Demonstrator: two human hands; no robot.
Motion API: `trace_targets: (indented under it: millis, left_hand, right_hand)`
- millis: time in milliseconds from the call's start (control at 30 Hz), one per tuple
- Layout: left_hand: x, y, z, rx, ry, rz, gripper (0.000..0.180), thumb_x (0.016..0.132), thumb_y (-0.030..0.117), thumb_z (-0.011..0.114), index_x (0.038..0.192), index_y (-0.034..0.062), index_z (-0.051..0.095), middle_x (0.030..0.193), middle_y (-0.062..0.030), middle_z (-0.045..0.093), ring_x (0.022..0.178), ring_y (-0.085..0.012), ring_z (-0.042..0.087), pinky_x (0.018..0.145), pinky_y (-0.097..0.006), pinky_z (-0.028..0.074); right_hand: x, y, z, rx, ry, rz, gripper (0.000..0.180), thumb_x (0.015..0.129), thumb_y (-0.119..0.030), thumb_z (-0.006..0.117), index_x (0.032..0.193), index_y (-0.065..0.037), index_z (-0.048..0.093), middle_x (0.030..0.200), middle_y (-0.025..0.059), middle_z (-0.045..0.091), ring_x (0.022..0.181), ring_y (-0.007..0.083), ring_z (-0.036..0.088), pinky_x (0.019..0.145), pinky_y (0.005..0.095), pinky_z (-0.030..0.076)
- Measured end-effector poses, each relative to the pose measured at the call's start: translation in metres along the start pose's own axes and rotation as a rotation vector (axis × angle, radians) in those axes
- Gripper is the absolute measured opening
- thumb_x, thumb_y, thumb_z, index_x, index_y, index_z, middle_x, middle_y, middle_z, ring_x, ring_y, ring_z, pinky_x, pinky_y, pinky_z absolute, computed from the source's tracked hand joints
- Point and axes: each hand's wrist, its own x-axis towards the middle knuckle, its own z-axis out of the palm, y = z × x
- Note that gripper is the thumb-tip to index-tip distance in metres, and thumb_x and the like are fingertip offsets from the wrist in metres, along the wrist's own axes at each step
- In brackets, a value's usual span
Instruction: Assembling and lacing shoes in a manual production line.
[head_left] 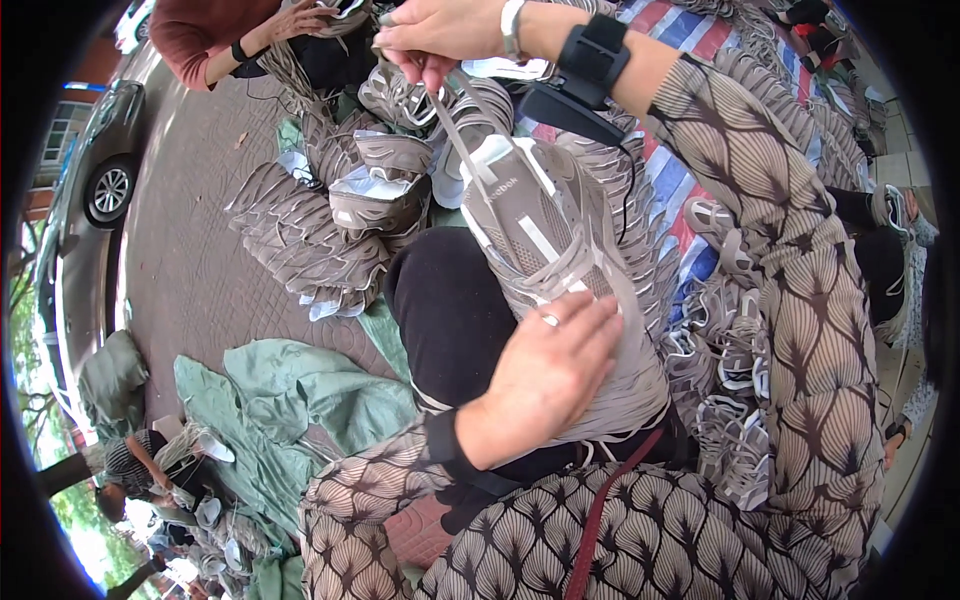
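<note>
A grey-beige shoe upper point(530, 215) with a pale tongue lies over my lap. My left hand point(545, 370) is closed over its near part, fingers together on top and thumb hidden. My right hand point(440, 40) is raised beyond the upper's far end, its fingers pinched on a flat beige shoelace point(462, 150). The lace runs taut from the eyelet area up to those fingers. Other lace strands cross the upper in front of my left fingers. A bundle of pale laces point(620, 395) spreads over my thigh beside my left hand.
Stacked shoe uppers point(315, 235) lie on the paving ahead left; more uppers point(735, 370) sit at my right. A striped plastic sheet point(665, 185) runs under rows of them. Green cloth point(300, 390) lies at left. A co-worker's hand point(290, 25) works ahead. A car point(95, 200) stands far left.
</note>
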Motion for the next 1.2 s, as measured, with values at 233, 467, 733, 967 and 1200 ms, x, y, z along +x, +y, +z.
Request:
trace_targets:
  millis: [233,467,733,967,1200]
  left_hand:
    - [-0.003,-0.001,0.012,-0.054,-0.043,-0.007,0.041,0.075,0.008,0.068,0.113,-0.0012,0.059,0.117,-0.0148,0.059,0.111,-0.0298,0.055,0.092,-0.037,0.044]
    - [0.026,-0.09,-0.049,-0.483,0.515,-0.522,0.027,0.088,0.017,0.062,0.109,0.0001,0.058,0.11,-0.0085,0.055,0.1,-0.0184,0.054,0.086,-0.03,0.043]
    - [0.057,-0.092,-0.091,-1.104,0.521,-0.36,0.037,0.1,0.027,0.04,0.081,0.0013,0.059,0.084,-0.0074,0.062,0.086,-0.0166,0.059,0.086,-0.029,0.041]
    - [0.036,-0.057,-0.102,-0.841,0.603,-0.398,0.043,0.102,0.028,0.038,0.083,-0.0006,0.063,0.081,-0.0042,0.063,0.073,-0.0102,0.053,0.073,-0.025,0.04]
    - [0.003,-0.054,-0.128,0.557,0.136,-0.072,0.033,0.085,0.029,0.064,0.066,0.0046,0.052,0.061,-0.0113,0.047,0.064,-0.0313,0.05,0.071,-0.039,0.042]
  right_hand:
    - [0.024,0.016,0.013,-0.594,0.129,-0.316,0.036,0.099,-0.028,0.038,0.076,-0.005,0.053,0.062,0.0043,0.058,0.053,0.0116,0.062,0.056,0.0252,0.049]
    - [-0.006,-0.015,0.005,0.01,-0.018,-0.16,0.034,0.099,-0.024,0.041,0.076,-0.004,0.055,0.068,0.0065,0.062,0.065,0.0186,0.068,0.057,0.0264,0.051]
    - [-0.043,-0.058,-0.002,-1.165,0.325,-0.192,0.029,0.092,-0.026,0.053,0.09,0.003,0.057,0.078,0.0151,0.064,0.071,0.0282,0.068,0.064,0.0429,0.053]
    - [-0.139,-0.034,0.06,-0.32,-0.209,-0.065,0.031,0.095,-0.024,0.049,0.099,0.003,0.064,0.085,0.01,0.069,0.075,0.0156,0.066,0.063,0.0297,0.053]
    - [-0.171,-0.03,0.018,0.594,0.109,-0.303,0.015,0.097,-0.012,0.045,0.094,0.001,0.053,0.078,0.0034,0.053,0.073,0.0159,0.055,0.087,0.0339,0.047]
